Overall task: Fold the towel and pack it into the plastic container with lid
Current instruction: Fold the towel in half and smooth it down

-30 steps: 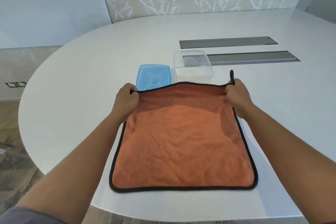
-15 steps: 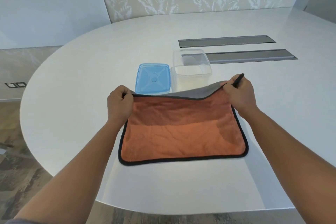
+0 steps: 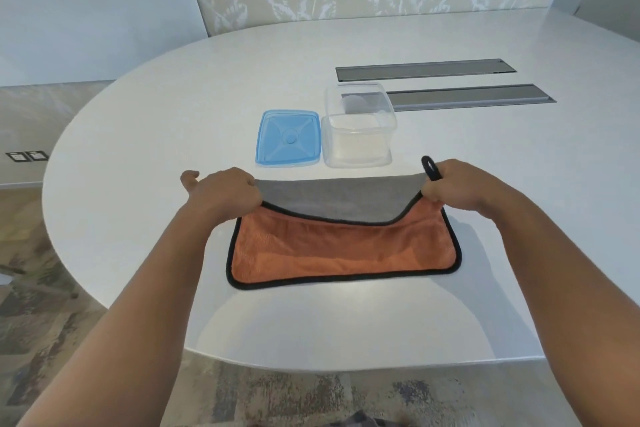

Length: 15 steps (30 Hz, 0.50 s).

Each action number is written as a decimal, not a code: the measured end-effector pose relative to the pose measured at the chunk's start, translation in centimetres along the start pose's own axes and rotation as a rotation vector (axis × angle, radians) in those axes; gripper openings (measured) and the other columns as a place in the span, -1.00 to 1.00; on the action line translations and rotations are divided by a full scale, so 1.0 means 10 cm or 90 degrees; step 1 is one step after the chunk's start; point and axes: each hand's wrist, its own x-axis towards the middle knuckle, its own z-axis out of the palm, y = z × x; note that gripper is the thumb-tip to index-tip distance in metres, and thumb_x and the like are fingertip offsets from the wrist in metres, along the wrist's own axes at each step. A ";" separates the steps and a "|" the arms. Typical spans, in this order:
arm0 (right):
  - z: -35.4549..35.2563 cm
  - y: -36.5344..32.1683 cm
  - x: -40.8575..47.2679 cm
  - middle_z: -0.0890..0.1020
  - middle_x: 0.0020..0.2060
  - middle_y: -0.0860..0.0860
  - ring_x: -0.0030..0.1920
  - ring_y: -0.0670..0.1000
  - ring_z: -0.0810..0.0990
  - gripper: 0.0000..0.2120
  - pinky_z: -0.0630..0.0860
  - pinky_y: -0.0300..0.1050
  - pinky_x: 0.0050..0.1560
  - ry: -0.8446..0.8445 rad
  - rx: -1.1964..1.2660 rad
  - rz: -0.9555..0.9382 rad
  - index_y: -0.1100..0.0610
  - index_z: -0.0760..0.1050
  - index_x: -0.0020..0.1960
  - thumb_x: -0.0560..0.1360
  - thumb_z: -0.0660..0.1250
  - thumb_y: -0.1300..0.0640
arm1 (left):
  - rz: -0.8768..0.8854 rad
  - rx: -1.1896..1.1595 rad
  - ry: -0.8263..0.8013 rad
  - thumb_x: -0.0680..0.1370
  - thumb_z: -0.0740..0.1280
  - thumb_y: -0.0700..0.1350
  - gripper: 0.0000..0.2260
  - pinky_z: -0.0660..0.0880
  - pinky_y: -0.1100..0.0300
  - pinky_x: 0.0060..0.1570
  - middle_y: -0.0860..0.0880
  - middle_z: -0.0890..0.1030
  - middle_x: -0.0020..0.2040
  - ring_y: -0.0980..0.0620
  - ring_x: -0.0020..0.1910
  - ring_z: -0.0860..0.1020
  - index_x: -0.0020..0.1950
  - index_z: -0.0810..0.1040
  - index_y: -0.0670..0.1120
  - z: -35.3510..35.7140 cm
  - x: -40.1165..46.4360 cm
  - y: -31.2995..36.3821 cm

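An orange towel [image 3: 343,250] with black piping and a grey underside lies on the white table [image 3: 173,114]. Its far edge is lifted and turned toward me, so a grey band shows above the orange. My left hand [image 3: 225,192] pinches the far left corner. My right hand [image 3: 453,189] pinches the far right corner, where a black hanging loop sticks up. Just beyond the towel stands the clear plastic container [image 3: 358,125], uncovered and with nothing inside. The blue lid [image 3: 288,137] lies flat on the table to its left.
Two long grey cable slots [image 3: 426,69] are set into the table behind the container. The table's rounded edge runs close in front of me, with patterned floor [image 3: 34,322] below and a leaf-patterned wall behind.
Both hands have lifted the towel's far edge and drawn it toward me, folding it over. More grey underside shows and the visible orange area has shrunk.
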 end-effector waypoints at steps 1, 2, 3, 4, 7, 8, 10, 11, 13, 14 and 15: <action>0.00 -0.01 -0.03 0.41 -0.36 0.08 -0.32 0.09 0.39 -0.86 0.30 0.01 -0.23 -0.022 -0.009 0.003 0.13 0.37 -0.30 0.31 0.33 0.16 | 0.016 0.008 -0.027 0.36 0.14 -0.16 -0.88 0.04 -0.13 0.31 0.08 0.48 -0.39 0.07 -0.20 0.56 -0.32 0.44 -0.02 0.01 -0.02 0.01; 0.01 -0.01 -0.05 0.40 -0.38 0.06 -0.34 0.07 0.37 -0.84 0.29 -0.02 -0.26 -0.044 -0.012 0.006 0.13 0.36 -0.32 0.33 0.34 0.20 | 0.032 0.015 -0.045 0.35 0.13 -0.18 -0.89 0.06 -0.12 0.28 0.08 0.45 -0.39 0.07 -0.22 0.54 -0.33 0.40 -0.02 0.02 -0.05 0.01; 0.01 -0.01 -0.07 0.39 -0.41 0.04 -0.36 0.06 0.35 -0.80 0.27 -0.05 -0.29 -0.065 -0.014 0.008 0.12 0.34 -0.34 0.34 0.35 0.23 | 0.046 0.021 -0.061 0.34 0.12 -0.19 -0.90 0.10 -0.10 0.26 0.08 0.42 -0.38 0.06 -0.24 0.50 -0.33 0.36 -0.01 0.04 -0.07 0.01; 0.01 0.00 -0.09 0.37 -0.42 0.02 -0.37 0.04 0.33 -0.77 0.24 -0.07 -0.31 -0.082 -0.017 0.009 0.11 0.31 -0.35 0.35 0.35 0.25 | 0.059 0.027 -0.075 0.33 0.12 -0.21 -0.90 0.13 -0.09 0.24 0.08 0.40 -0.36 0.05 -0.25 0.46 -0.32 0.33 -0.01 0.06 -0.09 0.00; 0.01 0.02 -0.14 0.33 -0.43 0.00 -0.38 0.03 0.29 -0.71 0.21 -0.08 -0.33 -0.101 -0.020 0.007 0.09 0.27 -0.36 0.37 0.35 0.29 | 0.085 0.037 -0.092 0.35 0.11 -0.23 -0.87 0.19 -0.04 0.15 0.08 0.36 -0.33 0.05 -0.28 0.38 -0.31 0.30 0.00 0.12 -0.13 -0.03; 0.00 0.03 -0.15 0.32 -0.43 0.00 -0.37 0.03 0.28 -0.71 0.20 -0.07 -0.32 -0.099 -0.015 0.004 0.09 0.26 -0.36 0.37 0.35 0.29 | 0.086 0.036 -0.091 0.36 0.11 -0.24 -0.87 0.20 -0.02 0.08 0.08 0.37 -0.32 0.05 -0.28 0.38 -0.31 0.30 0.00 0.12 -0.14 -0.04; -0.04 0.05 -0.17 0.32 -0.41 0.01 -0.34 0.04 0.29 -0.72 0.20 -0.05 -0.29 -0.092 -0.001 0.004 0.10 0.26 -0.36 0.36 0.34 0.30 | 0.084 0.039 -0.095 0.40 0.15 -0.23 -0.86 0.20 0.02 -0.01 0.09 0.40 -0.31 0.06 -0.27 0.39 -0.30 0.32 -0.01 0.11 -0.13 -0.07; -0.06 0.06 -0.19 0.33 -0.39 0.03 -0.32 0.05 0.30 -0.75 0.22 -0.03 -0.26 -0.095 0.004 0.003 0.11 0.27 -0.35 0.35 0.34 0.28 | 0.084 0.033 -0.104 0.41 0.17 -0.23 -0.85 0.20 0.03 -0.04 0.09 0.41 -0.30 0.06 -0.27 0.39 -0.31 0.33 -0.01 0.10 -0.12 -0.09; -0.08 0.07 -0.22 0.37 -0.34 0.06 -0.27 0.07 0.35 -0.83 0.27 0.00 -0.18 -0.118 0.006 0.002 0.12 0.31 -0.33 0.26 0.33 0.20 | 0.087 0.004 -0.135 0.41 0.19 -0.24 -0.82 0.22 0.05 -0.07 0.07 0.42 -0.31 0.03 -0.27 0.38 -0.35 0.33 -0.02 0.09 -0.11 -0.12; -0.08 0.08 -0.24 0.38 -0.34 0.05 -0.25 0.07 0.36 -0.85 0.28 0.01 -0.16 -0.136 0.002 0.003 0.12 0.33 -0.32 0.22 0.32 0.18 | 0.087 -0.010 -0.157 0.41 0.20 -0.24 -0.81 0.25 0.06 -0.09 0.05 0.43 -0.32 0.01 -0.27 0.39 -0.37 0.33 -0.03 0.09 -0.11 -0.13; -0.07 0.08 -0.26 0.38 -0.36 0.03 -0.26 0.06 0.35 -0.85 0.28 0.00 -0.16 -0.155 -0.006 0.002 0.11 0.33 -0.33 0.21 0.31 0.18 | 0.090 -0.015 -0.182 0.41 0.20 -0.24 -0.81 0.28 0.07 -0.12 0.02 0.44 -0.31 -0.01 -0.26 0.41 -0.37 0.34 -0.04 0.10 -0.11 -0.13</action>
